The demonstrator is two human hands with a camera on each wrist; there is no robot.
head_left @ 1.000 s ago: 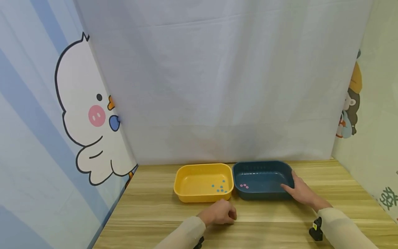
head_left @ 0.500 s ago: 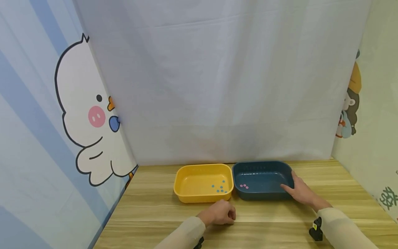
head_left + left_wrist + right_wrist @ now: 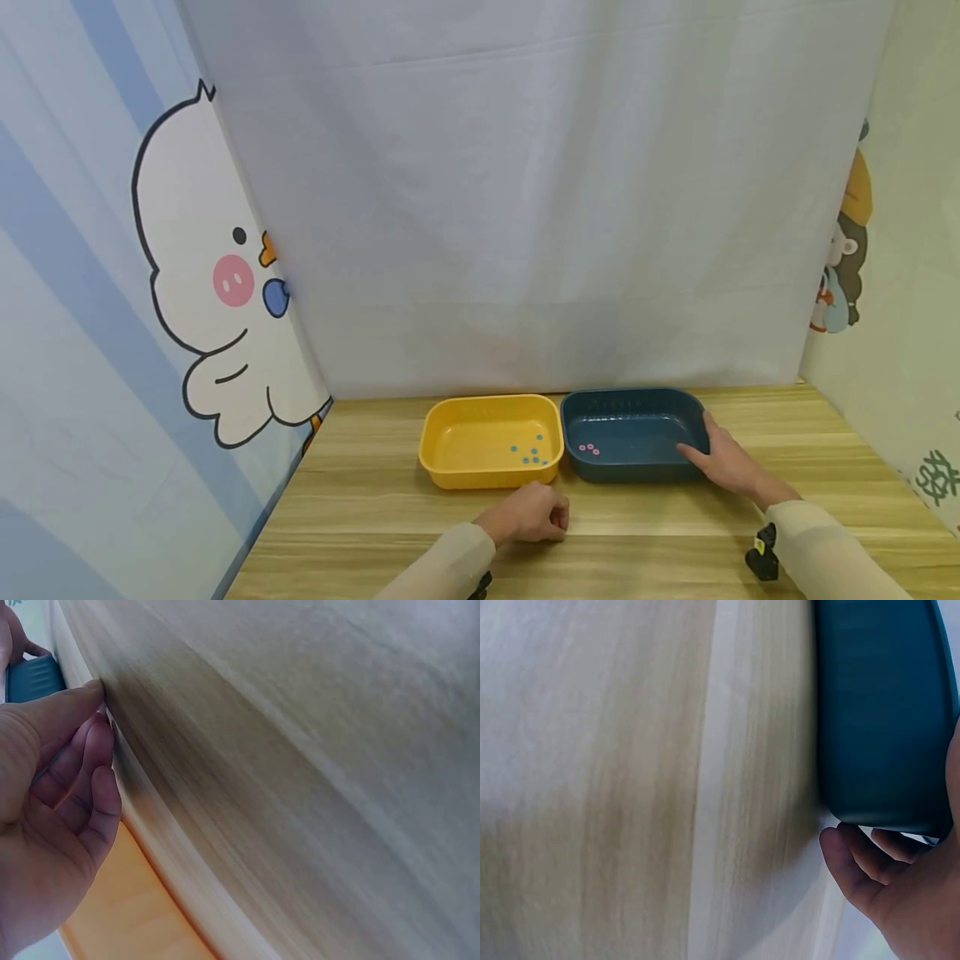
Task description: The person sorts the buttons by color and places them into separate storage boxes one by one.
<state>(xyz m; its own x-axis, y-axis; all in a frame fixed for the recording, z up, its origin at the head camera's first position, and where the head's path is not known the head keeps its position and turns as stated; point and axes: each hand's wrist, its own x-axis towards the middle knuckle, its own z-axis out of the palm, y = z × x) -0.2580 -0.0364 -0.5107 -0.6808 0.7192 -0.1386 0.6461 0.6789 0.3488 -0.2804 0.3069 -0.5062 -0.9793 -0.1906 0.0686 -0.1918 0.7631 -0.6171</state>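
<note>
My left hand [image 3: 527,513] rests on the wooden table in front of the yellow tray [image 3: 447,478]. Its thumb and index finger meet at the tabletop, seen in the left wrist view [image 3: 49,847], and the other fingers are curled. Nothing shows between the fingertips. My right hand [image 3: 727,462] grips the right end of the dark blue tray [image 3: 637,472], thumb over the rim. In the right wrist view its fingers [image 3: 847,859] curl along the outer wall of that tray. Small blue rings [image 3: 534,451] lie in the yellow tray and small pink rings [image 3: 590,447] in the blue one.
The two trays stand side by side on the wooden table [image 3: 352,508], near its back edge. A grey-white cloth [image 3: 525,208] hangs behind them. Printed panels stand left and right, one with a white cartoon bird [image 3: 198,275].
</note>
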